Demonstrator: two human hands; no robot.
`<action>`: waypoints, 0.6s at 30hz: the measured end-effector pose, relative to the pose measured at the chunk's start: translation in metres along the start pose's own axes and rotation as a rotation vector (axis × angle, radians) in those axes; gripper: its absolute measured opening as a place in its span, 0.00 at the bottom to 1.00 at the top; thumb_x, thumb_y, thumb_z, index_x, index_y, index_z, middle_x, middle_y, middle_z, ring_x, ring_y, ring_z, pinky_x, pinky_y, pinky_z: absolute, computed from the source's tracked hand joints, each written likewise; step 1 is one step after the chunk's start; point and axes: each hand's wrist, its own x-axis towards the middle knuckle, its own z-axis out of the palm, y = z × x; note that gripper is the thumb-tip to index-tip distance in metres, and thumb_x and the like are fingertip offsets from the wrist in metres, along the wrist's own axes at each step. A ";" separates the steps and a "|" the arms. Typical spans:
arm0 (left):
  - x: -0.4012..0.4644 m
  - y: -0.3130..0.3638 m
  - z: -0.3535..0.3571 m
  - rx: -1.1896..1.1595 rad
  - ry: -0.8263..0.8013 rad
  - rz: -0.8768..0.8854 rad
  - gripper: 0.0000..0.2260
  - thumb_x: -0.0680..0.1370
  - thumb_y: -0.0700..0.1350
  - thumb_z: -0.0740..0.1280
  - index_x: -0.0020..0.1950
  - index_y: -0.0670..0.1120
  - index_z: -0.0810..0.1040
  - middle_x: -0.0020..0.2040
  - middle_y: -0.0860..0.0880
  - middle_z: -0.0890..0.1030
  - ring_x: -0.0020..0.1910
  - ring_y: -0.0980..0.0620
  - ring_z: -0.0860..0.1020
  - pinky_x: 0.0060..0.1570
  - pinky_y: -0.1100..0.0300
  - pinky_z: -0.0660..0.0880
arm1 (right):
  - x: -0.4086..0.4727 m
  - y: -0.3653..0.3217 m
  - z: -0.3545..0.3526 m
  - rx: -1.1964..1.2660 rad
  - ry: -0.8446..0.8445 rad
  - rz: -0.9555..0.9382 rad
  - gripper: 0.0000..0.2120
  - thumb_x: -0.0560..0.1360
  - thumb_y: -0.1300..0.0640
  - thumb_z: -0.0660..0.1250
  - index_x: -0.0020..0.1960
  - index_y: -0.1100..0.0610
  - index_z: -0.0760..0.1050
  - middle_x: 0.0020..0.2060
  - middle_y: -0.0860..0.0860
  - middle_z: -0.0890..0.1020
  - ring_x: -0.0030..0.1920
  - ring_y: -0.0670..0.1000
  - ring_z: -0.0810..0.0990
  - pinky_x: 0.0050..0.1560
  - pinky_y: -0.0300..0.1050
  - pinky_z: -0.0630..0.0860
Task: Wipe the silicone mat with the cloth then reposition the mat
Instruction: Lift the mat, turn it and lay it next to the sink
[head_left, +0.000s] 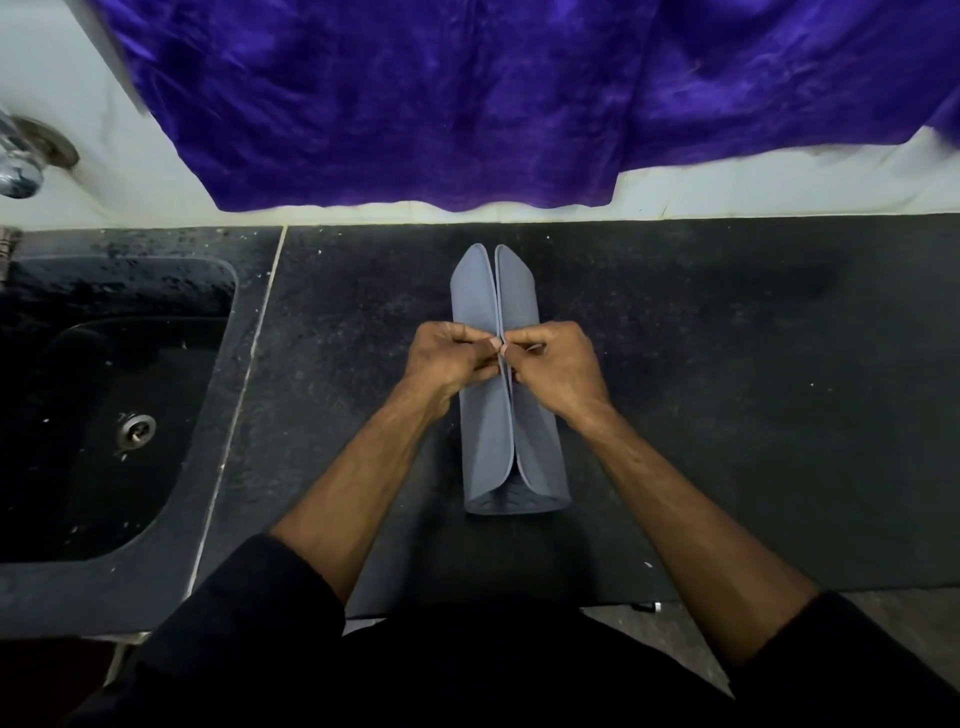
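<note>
The grey, flexible silicone mat (511, 415) lies lengthwise at the centre of the dark speckled stone table (727, 389), its two long sides folded up and inward so that both edges meet along a central seam. The left hand (449, 358) and the right hand (556, 364) are together over that seam, each pinched shut on one mat edge near its mid-length. The step in hand appears to be opening the mat flat for wiping: draw the two edges apart evenly, lower each flap to the table, and keep the base from sliding. No wiping cloth is in either hand; the large purple fabric (441, 104) hanging over the pale wall ledge behind the table may be the cloth, but this cannot be confirmed. A black recessed sink (67, 540) with a metal drain (136, 430) lies well to the left, below a chrome tap (21, 171); spread the mat clear of its rim. The table to the right is unobstructed
</note>
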 end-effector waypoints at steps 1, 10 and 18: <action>0.000 0.000 0.000 -0.005 -0.003 0.006 0.06 0.76 0.35 0.70 0.50 0.32 0.81 0.41 0.42 0.83 0.36 0.53 0.82 0.34 0.66 0.79 | -0.001 -0.001 0.000 -0.020 -0.011 -0.010 0.06 0.73 0.59 0.69 0.46 0.55 0.85 0.37 0.49 0.86 0.37 0.46 0.84 0.41 0.46 0.83; -0.004 -0.001 -0.004 0.159 -0.025 0.144 0.04 0.77 0.36 0.69 0.49 0.37 0.83 0.45 0.38 0.84 0.43 0.46 0.83 0.45 0.59 0.82 | 0.000 -0.009 -0.006 -0.157 -0.038 -0.096 0.04 0.72 0.62 0.70 0.41 0.62 0.83 0.36 0.56 0.85 0.38 0.53 0.83 0.40 0.52 0.81; -0.009 0.035 -0.068 0.657 0.140 0.754 0.08 0.76 0.38 0.70 0.54 0.42 0.83 0.50 0.47 0.83 0.48 0.52 0.81 0.54 0.58 0.78 | 0.026 -0.060 -0.021 -0.260 -0.052 -0.214 0.04 0.70 0.63 0.70 0.42 0.60 0.84 0.35 0.52 0.84 0.35 0.47 0.82 0.36 0.38 0.77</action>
